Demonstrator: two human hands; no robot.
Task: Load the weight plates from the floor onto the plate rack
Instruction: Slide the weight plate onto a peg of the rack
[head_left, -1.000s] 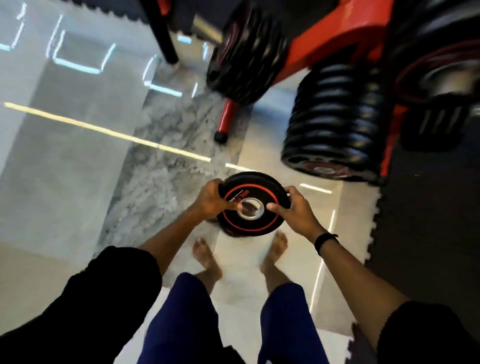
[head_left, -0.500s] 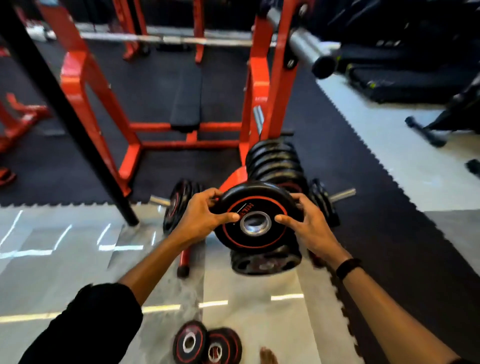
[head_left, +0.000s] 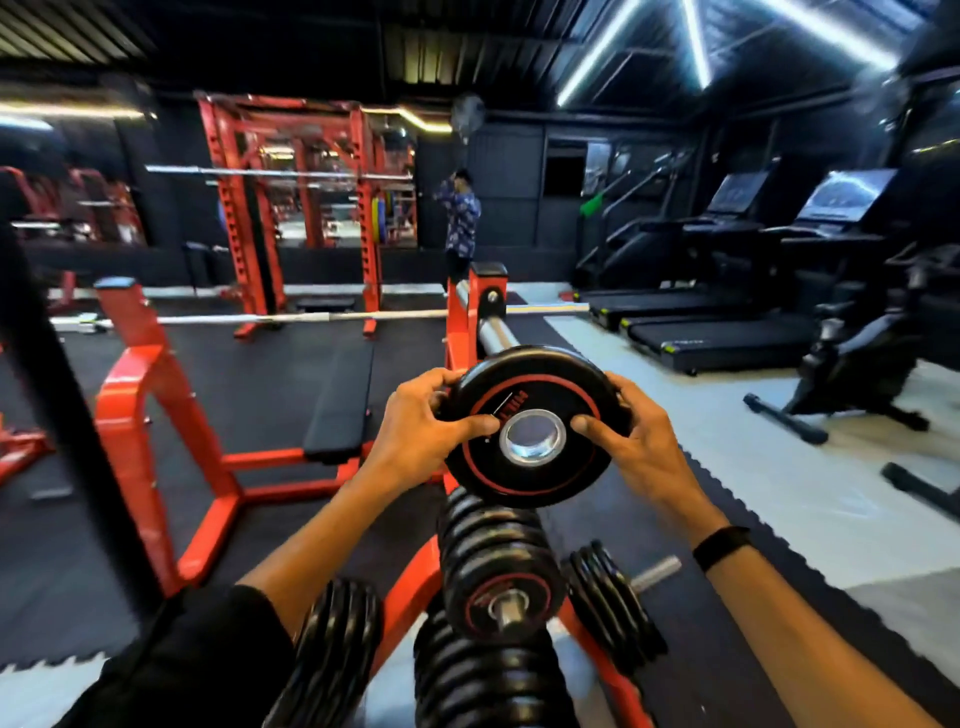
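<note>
A small black weight plate (head_left: 535, 457) with a red ring and a steel centre hole is held up at chest height, face towards me. My left hand (head_left: 421, 431) grips its left edge, thumb on the face near the hole. My right hand (head_left: 634, 441) grips its right edge, thumb also on the face. Directly below stands the orange plate rack (head_left: 410, 587). Several black plates (head_left: 493, 566) fill its middle peg. More plates hang on a left peg (head_left: 337, 639), a right peg (head_left: 613, 603) and a lower one (head_left: 483, 680).
An orange bench press frame (head_left: 156, 415) with a black bench (head_left: 343, 400) and a barbell (head_left: 498, 332) stands just ahead. A black post (head_left: 62, 405) rises at left. Treadmills (head_left: 727, 312) and an exercise bike line the right. A person (head_left: 460, 223) stands far back.
My view has swung up from the floor to the gym. Both hands have lifted the plate from near my feet to above the rack's middle peg.
</note>
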